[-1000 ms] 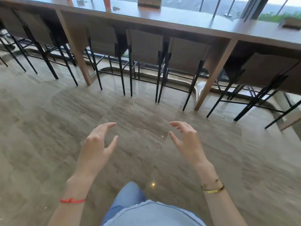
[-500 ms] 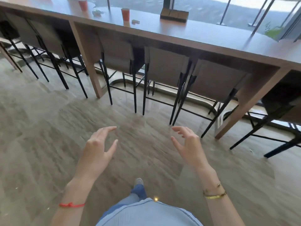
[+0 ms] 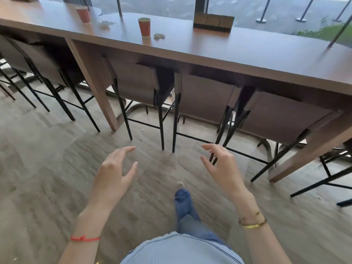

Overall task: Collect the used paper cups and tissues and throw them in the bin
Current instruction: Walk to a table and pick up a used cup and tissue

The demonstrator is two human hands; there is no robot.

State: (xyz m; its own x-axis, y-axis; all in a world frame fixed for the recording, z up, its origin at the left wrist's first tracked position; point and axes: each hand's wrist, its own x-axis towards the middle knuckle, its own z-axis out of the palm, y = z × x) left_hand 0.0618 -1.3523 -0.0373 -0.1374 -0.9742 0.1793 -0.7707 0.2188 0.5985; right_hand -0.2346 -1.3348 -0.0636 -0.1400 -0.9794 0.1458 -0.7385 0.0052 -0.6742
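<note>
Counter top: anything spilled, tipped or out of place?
Nothing spilled or tipped. Two orange paper cups stand upright on the counter, each with a crumpled tissue lying loose beside it. That litter is the only clutter. Both hands, left and right, hold nothing.

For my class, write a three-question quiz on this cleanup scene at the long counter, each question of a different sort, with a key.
1. True or false: the left hand holds a paper cup.
2. How many orange paper cups stand on the counter? A) one B) two C) four
3. Fill in: the crumpled tissue lies just to the ___ of the nearer cup in the picture.

Key:
1. False. Both it and the right hand are empty, fingers relaxed, above the floor.
2. B. The nearer cup and the farther cup.
3. Right.
</note>
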